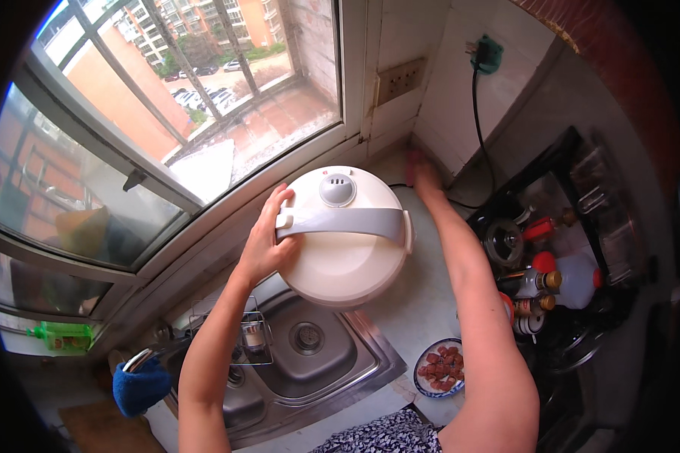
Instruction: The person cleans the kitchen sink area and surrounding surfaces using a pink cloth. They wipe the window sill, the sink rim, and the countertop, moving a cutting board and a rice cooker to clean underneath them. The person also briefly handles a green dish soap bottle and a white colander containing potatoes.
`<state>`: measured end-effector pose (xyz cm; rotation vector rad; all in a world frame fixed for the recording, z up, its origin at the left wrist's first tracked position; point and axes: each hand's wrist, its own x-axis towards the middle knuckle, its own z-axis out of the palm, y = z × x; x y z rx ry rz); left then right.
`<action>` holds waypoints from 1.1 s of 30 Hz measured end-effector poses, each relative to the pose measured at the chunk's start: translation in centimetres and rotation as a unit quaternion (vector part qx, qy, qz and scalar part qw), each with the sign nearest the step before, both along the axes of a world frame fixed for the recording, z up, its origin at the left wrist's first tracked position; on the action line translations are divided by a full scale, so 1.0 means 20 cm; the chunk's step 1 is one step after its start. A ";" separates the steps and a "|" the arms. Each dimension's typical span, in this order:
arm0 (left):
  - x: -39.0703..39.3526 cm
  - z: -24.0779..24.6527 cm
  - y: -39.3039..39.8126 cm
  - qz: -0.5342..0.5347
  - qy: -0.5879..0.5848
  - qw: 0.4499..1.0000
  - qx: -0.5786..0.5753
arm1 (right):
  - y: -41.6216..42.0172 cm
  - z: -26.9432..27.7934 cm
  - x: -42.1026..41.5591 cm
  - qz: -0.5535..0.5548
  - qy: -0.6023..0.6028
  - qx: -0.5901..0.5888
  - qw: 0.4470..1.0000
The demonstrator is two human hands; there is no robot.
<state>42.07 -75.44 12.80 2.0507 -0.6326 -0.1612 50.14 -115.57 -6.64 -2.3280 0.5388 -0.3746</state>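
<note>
A white electric cooker (345, 260) with a grey lid handle stands on the counter between the window and the sink. My left hand (269, 232) rests against its left side at the handle's end, thumb and fingers spread around the edge. My right arm reaches past the cooker to the back corner, where my right hand (426, 172) touches a pink cloth or sponge (413, 164) by the wall; its fingers are hard to make out. Near my right forearm, a blue-rimmed plate (422, 388) holds pieces of raw meat (441, 368).
A stainless steel double sink (311, 368) lies in front, with a wire rack (255, 320) over it. Bottles (578, 280) and a gas stove (566, 362) are at the right. A black cord (476, 113) hangs from a wall plug. A blue cloth (140, 388) hangs at the faucet.
</note>
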 end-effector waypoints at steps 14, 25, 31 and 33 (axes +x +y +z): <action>0.02 -0.06 0.05 0.003 -0.027 1.000 0.002 | 0.33 0.37 -0.62 -0.067 -0.128 -0.214 0.966; 0.03 -0.07 0.05 -0.004 -0.027 1.000 0.008 | 0.44 -0.06 -0.72 -0.156 0.100 -0.224 0.957; 0.03 -0.07 0.04 0.009 -0.034 0.999 0.014 | 0.39 -0.11 -0.73 -0.128 0.071 -0.282 0.948; 0.03 -0.08 0.05 0.013 -0.040 0.999 0.010 | 0.40 -0.09 -0.79 -0.068 0.081 -0.299 0.948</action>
